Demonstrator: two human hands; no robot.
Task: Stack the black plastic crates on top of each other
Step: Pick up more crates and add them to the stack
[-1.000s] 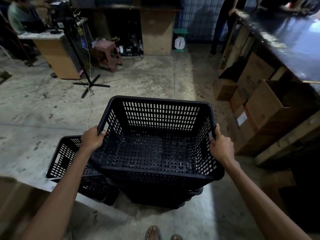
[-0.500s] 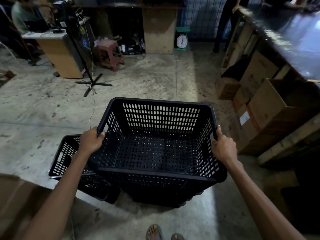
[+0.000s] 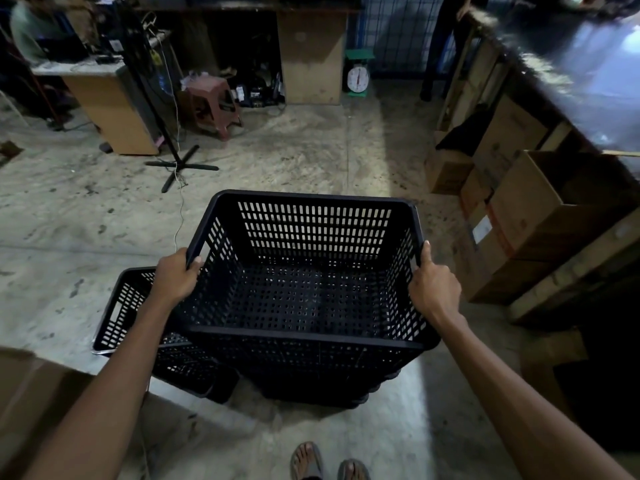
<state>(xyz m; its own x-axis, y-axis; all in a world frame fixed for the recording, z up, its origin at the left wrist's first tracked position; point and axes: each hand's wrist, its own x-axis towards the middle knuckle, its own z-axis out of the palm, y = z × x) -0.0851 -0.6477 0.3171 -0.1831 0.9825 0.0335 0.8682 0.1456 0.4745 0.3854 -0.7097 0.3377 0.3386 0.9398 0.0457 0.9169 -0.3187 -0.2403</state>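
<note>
Top black crate [image 3: 304, 292] hangs between the fingers of both hands, right over the crate stack [image 3: 311, 389] below them. Spare crate [image 3: 121, 306] sits on the floor [image 3: 277, 161] just outside the left fingers. Left hand [image 3: 175, 278] and right hand [image 3: 433, 289] each curl tight round a side rim.

Black slotted crate [image 3: 304, 271], pink stool [image 3: 214, 102].

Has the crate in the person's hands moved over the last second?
No. The held crate overlaps the floor crate on its left just as before; the slight frame shift is the camera's.
</note>
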